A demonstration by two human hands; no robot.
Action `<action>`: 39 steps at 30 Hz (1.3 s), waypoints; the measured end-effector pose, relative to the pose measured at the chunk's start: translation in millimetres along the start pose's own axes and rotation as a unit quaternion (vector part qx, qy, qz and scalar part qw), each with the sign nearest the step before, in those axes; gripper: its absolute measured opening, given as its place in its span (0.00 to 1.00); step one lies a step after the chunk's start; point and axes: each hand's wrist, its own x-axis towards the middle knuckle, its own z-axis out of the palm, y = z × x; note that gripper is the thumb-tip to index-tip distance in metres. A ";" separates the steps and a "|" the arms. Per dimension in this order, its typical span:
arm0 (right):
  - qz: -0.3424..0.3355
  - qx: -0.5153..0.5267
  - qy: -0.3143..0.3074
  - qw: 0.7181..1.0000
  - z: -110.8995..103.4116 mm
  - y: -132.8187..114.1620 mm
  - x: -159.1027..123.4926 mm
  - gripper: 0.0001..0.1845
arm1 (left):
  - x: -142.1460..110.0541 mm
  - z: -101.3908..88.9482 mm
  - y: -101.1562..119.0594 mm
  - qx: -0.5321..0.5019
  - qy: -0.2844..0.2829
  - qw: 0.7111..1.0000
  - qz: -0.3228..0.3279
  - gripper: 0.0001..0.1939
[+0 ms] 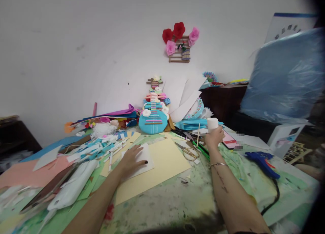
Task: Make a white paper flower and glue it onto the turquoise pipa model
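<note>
My left hand (132, 161) lies with its fingers spread on a white sheet of paper (148, 158). Under that sheet is a larger pale yellow sheet (171, 159). Off to the right, my right hand (214, 138) is closed around a small white cylinder (212, 123); whether it is a cup or a roll, I cannot tell. Between my hands lie gold-handled scissors (190, 153), beside green pens (203, 149). A phone (229, 139) with a lit screen is just right of my right hand.
A blue paper lute-shaped craft (153, 121) stands against the wall. Paper scraps (98, 151), a white power strip (73, 185) and a tablet-like dark slab (48, 190) crowd the left. A blue glue gun (264, 163) with a black cord lies at right, near a plastic-wrapped chair (284, 75).
</note>
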 end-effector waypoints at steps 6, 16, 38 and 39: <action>0.017 0.031 0.030 0.999 3.7 0.7 -1.4 0.27 | -3.6 -5.0 5.1 -0.049 0.029 0.996 0.063 0.29; 0.000 0.052 0.061 0.997 -1.5 -12.4 -4.1 0.27 | -15.1 -17.4 24.6 -0.120 -0.067 0.986 0.096 0.33; -0.008 0.037 0.005 0.999 3.0 -6.9 -5.4 0.21 | -14.6 -18.7 29.9 -0.152 -0.053 0.974 0.160 0.07; -0.008 0.041 0.004 0.999 3.9 -6.7 -5.4 0.21 | -14.6 -18.4 30.2 -0.157 -0.053 0.973 0.159 0.07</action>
